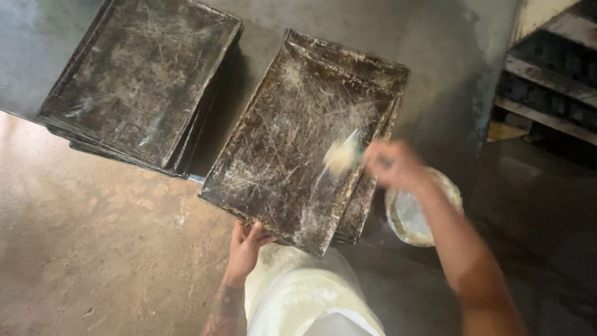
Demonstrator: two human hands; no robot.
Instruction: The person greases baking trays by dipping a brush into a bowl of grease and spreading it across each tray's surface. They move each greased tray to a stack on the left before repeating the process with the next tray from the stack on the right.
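Note:
A dark, scratched baking tray (292,137) lies on top of a stack on a grey metal table. My left hand (244,244) grips its near edge with the fingers curled over the rim. My right hand (393,165) is blurred and holds a brush (343,155) with pale bristles. The bristles touch the tray's right side, where whitish streaks show on the metal. A round pale bowl (410,214) with a light substance inside sits just below and right of my right hand.
A second stack of dark trays (140,81) lies at the table's far left. A metal rack (550,74) with shelves stands at the upper right. A brownish floor (93,249) shows at the lower left. My pale apron (305,292) hangs below the tray.

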